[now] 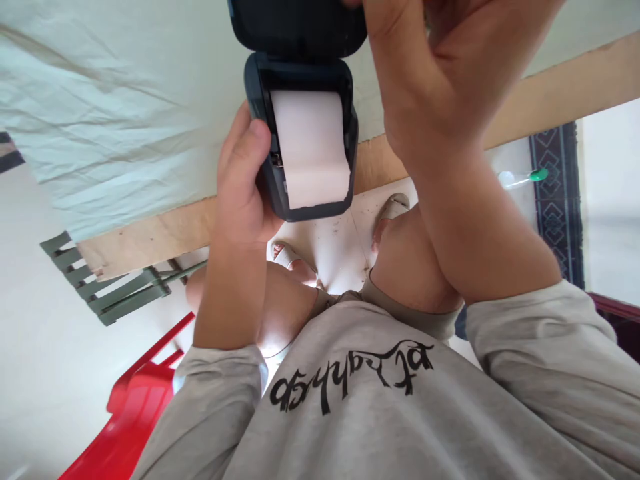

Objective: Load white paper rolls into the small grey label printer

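Observation:
A small dark portable thermal printer (256, 83) is held up at the top middle, over the near edge of the table. Its black lid (300, 30) is swung up, and a white paper roll (313, 147) sits inside with its loose end lying toward me. My left hand (245, 173) is closed around the printer's left side, thumb on the rim. At the lid's right edge is my right hand (440, 80), its fingers curled and a fingertip touching the lid; the top of this hand is cut off by the frame.
A pale green cloth (125, 120) covers the table, whose wooden edge (155, 240) runs in front of me. Below left are a green slatted folding stool (107, 287) and a red plastic chair (145, 393). On the right, a clear bottle with a green cap (539, 175) lies near a patterned dark strip (553, 220).

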Available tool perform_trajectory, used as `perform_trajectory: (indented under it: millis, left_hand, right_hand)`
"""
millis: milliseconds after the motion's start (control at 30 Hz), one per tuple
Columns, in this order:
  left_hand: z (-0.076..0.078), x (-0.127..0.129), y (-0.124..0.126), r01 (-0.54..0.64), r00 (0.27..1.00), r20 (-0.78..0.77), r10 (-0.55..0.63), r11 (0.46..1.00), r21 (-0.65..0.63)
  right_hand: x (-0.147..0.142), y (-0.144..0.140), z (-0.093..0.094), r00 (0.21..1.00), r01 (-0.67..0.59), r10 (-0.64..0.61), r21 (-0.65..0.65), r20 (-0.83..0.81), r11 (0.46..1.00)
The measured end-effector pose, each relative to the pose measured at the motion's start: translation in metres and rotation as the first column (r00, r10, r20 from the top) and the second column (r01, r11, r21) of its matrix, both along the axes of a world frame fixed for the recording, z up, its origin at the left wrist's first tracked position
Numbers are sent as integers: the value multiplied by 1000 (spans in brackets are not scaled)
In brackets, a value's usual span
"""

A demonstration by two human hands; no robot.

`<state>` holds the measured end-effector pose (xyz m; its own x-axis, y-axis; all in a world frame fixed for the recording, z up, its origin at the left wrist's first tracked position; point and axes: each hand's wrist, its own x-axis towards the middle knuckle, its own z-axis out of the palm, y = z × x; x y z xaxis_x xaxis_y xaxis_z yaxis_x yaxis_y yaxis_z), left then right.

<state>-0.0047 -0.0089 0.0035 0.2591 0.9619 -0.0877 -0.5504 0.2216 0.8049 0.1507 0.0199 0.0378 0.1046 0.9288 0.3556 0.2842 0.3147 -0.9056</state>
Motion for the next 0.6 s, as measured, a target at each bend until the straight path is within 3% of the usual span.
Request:
perform_trajectory:
  millis: [100,167,233,300,467,600]
  left_hand:
    - [0,0,-2,-9,1000,27,9,1000,6]
    - [1,1,-2,-13,999,30,13,1000,1]
    - [1,1,-2,-13,1000,17,13,1000,1]
    - [1,0,-1,11,1000,-2,-11,1000,6]
    - [-2,-4,1,48,998,-52,-46,998,32]
    - [0,-3,1,81,981,-185,-64,993,84]
  right_hand:
    - [5,1,-4,931,30,-126,273,342,962]
    - [7,-2,-2,772,-90,-20,140,636,986]
    - [6,-5,4,599,-131,120,-51,792,990]
    - [2,-7,9,524,-130,191,-144,830,981]
    - [-3,-9,18,433,-119,281,-255,857,960]
    - [-1,-11,22,369,-58,344,-349,863,936]
